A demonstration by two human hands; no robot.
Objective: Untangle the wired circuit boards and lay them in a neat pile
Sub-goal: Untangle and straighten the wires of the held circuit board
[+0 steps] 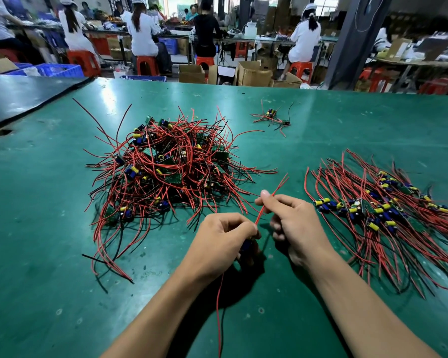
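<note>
Maybe half done: a neat pile (388, 210) was laid at the right of the counter (62, 293), and a big tangled heap (166, 171) was left unsorted, far left. Between them, one board (246, 246) was gripped in the left hand (225, 241), its red wires (279, 186) pinched by the right hand (292, 220).

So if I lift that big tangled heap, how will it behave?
Probably comes up as one floppy clump: the tangled heap has red and black wires looped through each other. Likely light: its boards look small, its wires thin. Loose ends would droop, like the red wire hanging from your left hand.
</note>
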